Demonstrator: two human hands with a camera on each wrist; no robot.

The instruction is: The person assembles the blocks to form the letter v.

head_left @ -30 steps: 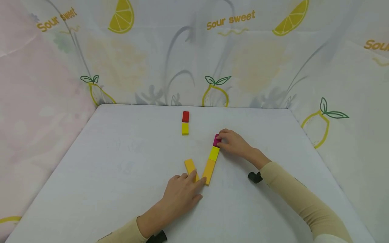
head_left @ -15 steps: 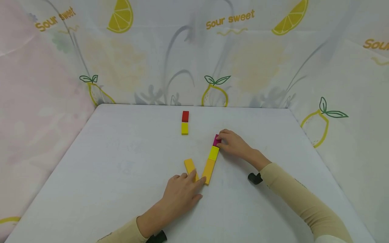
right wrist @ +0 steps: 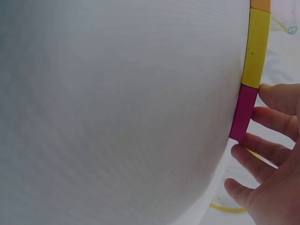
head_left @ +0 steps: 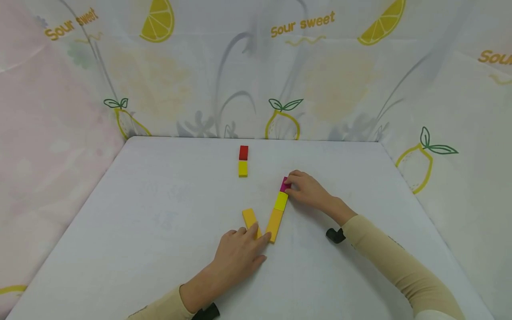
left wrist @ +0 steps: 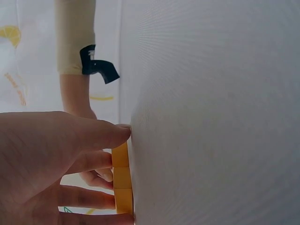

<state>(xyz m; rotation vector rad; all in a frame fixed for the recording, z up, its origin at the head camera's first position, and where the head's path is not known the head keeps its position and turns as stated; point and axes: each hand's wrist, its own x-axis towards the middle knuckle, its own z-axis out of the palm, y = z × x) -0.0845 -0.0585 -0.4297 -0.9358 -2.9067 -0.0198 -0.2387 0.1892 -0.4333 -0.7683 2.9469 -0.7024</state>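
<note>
On the white table, a slanted line runs from an orange block [head_left: 274, 224] through a yellow block [head_left: 281, 201] to a magenta block [head_left: 284, 185]. My right hand [head_left: 310, 191] pinches the magenta block at the far end, its thumb [right wrist: 280, 97] close to the joint with the yellow one. A second orange block [head_left: 249, 216] leans the other way, making a V shape. My left hand [head_left: 237, 252] lies low at the V's near end, straight fingers touching both orange blocks and partly covering the second one's near end.
Farther back, a red block [head_left: 243, 153] and another yellow block [head_left: 242, 169] stand end to end. Behind the table [head_left: 160, 186] hangs a lemon-print cloth [head_left: 248, 66]. A black wrist device [head_left: 335, 235] is under the right forearm.
</note>
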